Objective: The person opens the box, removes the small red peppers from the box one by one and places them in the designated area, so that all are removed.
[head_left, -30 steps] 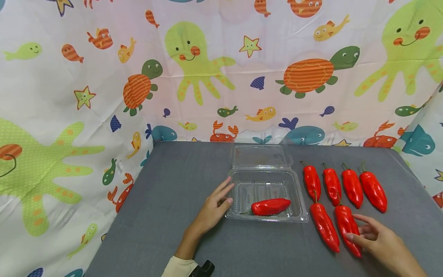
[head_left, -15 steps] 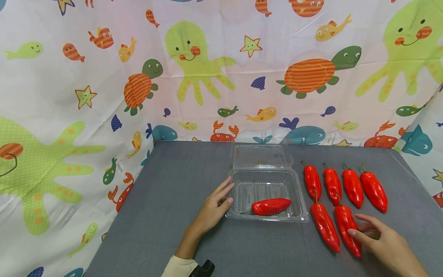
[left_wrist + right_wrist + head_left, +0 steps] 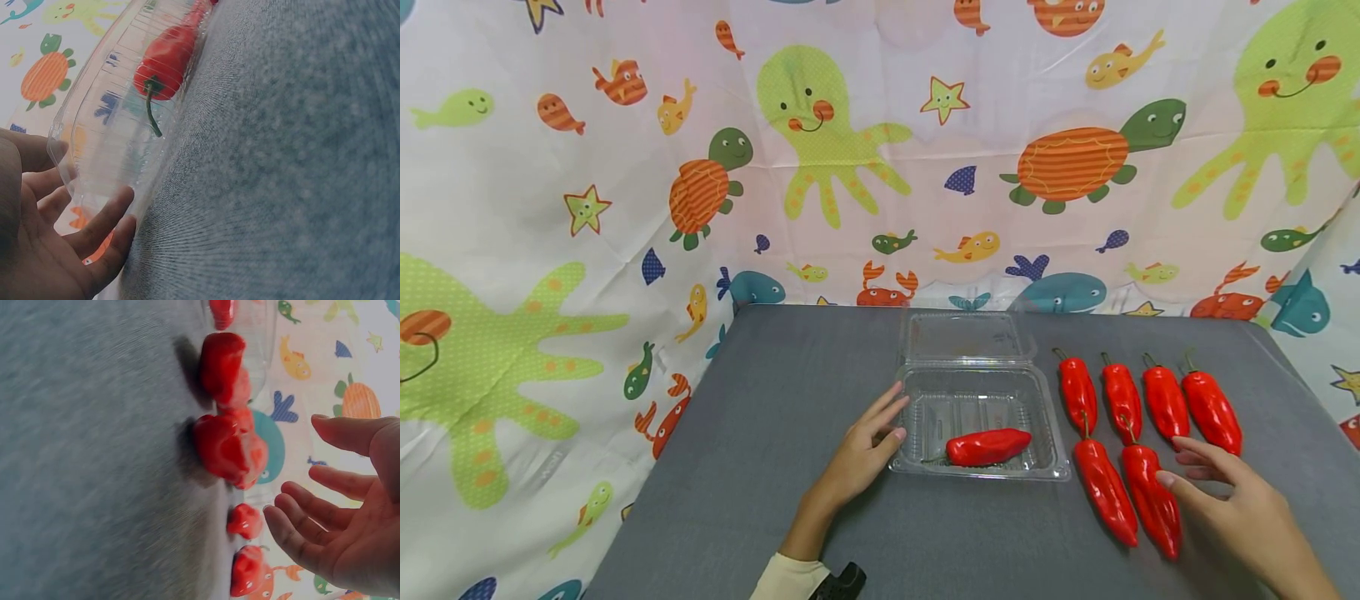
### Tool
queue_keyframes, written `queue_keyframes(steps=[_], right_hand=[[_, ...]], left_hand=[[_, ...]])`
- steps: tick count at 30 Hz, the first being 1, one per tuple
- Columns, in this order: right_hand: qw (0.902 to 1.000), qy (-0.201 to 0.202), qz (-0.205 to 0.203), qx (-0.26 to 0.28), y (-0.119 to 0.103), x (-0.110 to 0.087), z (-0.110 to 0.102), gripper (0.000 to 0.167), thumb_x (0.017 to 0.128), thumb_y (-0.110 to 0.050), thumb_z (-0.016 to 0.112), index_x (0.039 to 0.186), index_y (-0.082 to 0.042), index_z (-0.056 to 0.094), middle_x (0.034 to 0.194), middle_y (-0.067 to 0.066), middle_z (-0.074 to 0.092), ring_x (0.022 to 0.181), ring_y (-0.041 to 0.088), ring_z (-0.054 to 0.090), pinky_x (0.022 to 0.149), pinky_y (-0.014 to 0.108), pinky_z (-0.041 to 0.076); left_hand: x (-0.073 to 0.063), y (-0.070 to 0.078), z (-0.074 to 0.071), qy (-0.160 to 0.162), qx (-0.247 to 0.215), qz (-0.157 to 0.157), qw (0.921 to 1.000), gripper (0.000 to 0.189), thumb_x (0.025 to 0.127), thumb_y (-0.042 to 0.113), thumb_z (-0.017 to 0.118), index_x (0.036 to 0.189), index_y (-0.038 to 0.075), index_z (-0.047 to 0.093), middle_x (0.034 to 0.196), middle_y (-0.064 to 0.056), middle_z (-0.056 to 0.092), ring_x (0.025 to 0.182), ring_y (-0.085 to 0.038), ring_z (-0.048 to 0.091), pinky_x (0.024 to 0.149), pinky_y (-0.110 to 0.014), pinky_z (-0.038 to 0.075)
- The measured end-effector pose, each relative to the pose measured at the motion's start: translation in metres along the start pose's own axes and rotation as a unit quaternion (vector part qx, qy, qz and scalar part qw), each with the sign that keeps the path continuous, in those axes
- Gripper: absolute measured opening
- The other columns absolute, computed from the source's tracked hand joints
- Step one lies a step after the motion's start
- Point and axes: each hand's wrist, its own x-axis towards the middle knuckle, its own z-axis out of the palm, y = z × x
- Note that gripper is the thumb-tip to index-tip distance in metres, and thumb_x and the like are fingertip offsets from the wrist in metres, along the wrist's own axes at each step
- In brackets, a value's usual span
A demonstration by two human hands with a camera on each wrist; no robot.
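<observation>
A clear plastic clamshell container [image 3: 1055, 425] lies with its lid flipped back, and one red pepper [image 3: 988, 447] rests inside. My left hand [image 3: 867, 446] touches the container's left side with relaxed fingers. In the left wrist view, fingertips [image 3: 124, 203] lie against the clear wall, with the pepper's green stem beyond. To the right, several red peppers lie in two rows on the cloth. My right hand [image 3: 1236, 504] hovers beside the front-row pepper [image 3: 1152, 500], fingers spread and holding nothing. From the right wrist view, that hand [image 3: 350, 519] appears apart from the peppers.
A grey cloth [image 3: 760, 400] covers the table. Behind and to the left hangs a white curtain [image 3: 850, 250] printed with sea animals. The raised clear lid [image 3: 966, 336] lies toward the back. Another front-row pepper [image 3: 1105, 492] lies close to the container's right side.
My right hand has drawn slightly away from the front-row pepper, its fingers rising a little. That pepper has shifted slightly to the left. My left hand stays at the container.
</observation>
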Motion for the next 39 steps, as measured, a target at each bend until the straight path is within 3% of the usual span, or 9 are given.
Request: queue_keyframes(steps=[2,6,10,15,16,22,24,31,39], right_hand=[[0.9996,0.021,-0.013,0.010,-0.005,-0.001,-0.001,0.084,0.097,-0.048,0.074,0.152,0.008,0.043,0.133,0.042,0.055,0.112,0.054,0.058,0.077,0.058,0.061],[0.9969,0.058,-0.045,0.029,-0.013,-0.004,-0.004,0.079,0.098,-0.046,0.074,0.152,0.006,0.047,0.131,0.037,0.059,0.109,0.046,0.058,0.070,0.031,0.060],[0.9932,0.081,-0.070,0.045,-0.021,-0.008,-0.005,0.078,0.098,-0.045,0.076,0.153,0.002,0.048,0.132,0.032,0.061,0.110,0.041,0.058,0.061,0.011,0.045],[0.9911,0.076,-0.090,0.062,-0.035,-0.010,-0.003,0.076,0.097,-0.044,0.076,0.154,-0.001,0.049,0.133,0.031,0.062,0.112,0.043,0.059,0.063,0.009,0.045],[0.9907,0.072,-0.095,0.066,-0.037,-0.010,-0.002,0.075,0.097,-0.044,0.076,0.154,-0.002,0.050,0.132,0.030,0.063,0.111,0.034,0.062,0.064,0.009,0.046],[0.9887,0.030,-0.108,0.100,-0.051,-0.009,0.001,0.074,0.098,-0.045,0.075,0.156,-0.008,0.049,0.139,0.025,0.061,0.112,0.018,0.061,0.069,0.014,0.052],[0.9873,0.024,-0.117,0.105,-0.055,-0.008,0.003,0.073,0.098,-0.044,0.075,0.157,-0.009,0.049,0.141,0.024,0.061,0.114,0.023,0.061,0.070,0.014,0.053],[0.9798,0.014,-0.158,0.122,-0.069,-0.004,0.011,0.069,0.098,-0.039,0.077,0.157,-0.015,0.050,0.141,0.020,0.063,0.105,-0.014,0.054,0.073,0.019,0.056],[0.9671,-0.001,-0.201,0.156,-0.087,-0.003,0.020,0.065,0.098,-0.033,0.078,0.156,-0.019,0.052,0.142,0.016,0.064,0.110,-0.010,0.059,0.079,0.018,0.057]], left_hand=[[0.000,0.000,0.000,-0.001,0.001,0.000,1.0000,0.053,0.109,0.016,0.060,0.160,0.010,0.048,0.174,0.003,0.030,0.120,-0.025,0.068,0.101,-0.040,0.053],[0.000,-0.001,0.000,-0.002,0.005,0.001,1.0000,0.053,0.110,0.018,0.059,0.161,0.009,0.047,0.175,0.003,0.029,0.120,-0.025,0.068,0.102,-0.040,0.053],[-0.001,-0.002,0.000,-0.002,0.006,0.002,1.0000,0.053,0.109,0.014,0.059,0.161,0.008,0.046,0.175,0.003,0.029,0.120,-0.027,0.068,0.101,-0.039,0.053],[0.000,-0.002,0.000,-0.005,0.001,-0.005,1.0000,0.054,0.109,0.012,0.060,0.161,0.010,0.047,0.174,0.007,0.029,0.120,-0.024,0.068,0.101,-0.037,0.053],[0.000,-0.001,0.000,-0.005,-0.001,-0.007,1.0000,0.054,0.109,0.013,0.060,0.161,0.011,0.047,0.174,0.008,0.029,0.120,-0.023,0.068,0.100,-0.036,0.053],[-0.001,-0.003,0.000,-0.003,0.001,-0.002,1.0000,0.054,0.109,0.015,0.060,0.161,0.010,0.047,0.174,0.007,0.029,0.118,-0.022,0.068,0.100,-0.036,0.053],[-0.001,-0.003,0.001,-0.003,0.003,0.001,1.0000,0.054,0.109,0.015,0.060,0.161,0.010,0.047,0.174,0.006,0.029,0.118,-0.021,0.068,0.101,-0.037,0.053],[-0.001,-0.003,0.000,-0.006,0.004,-0.001,1.0000,0.054,0.110,0.017,0.059,0.161,0.010,0.046,0.175,0.007,0.028,0.118,-0.021,0.068,0.098,-0.035,0.054],[0.000,-0.004,0.001,-0.004,-0.002,0.004,1.0000,0.053,0.110,0.016,0.059,0.161,0.009,0.047,0.175,0.005,0.029,0.119,-0.026,0.069,0.100,-0.038,0.053]])
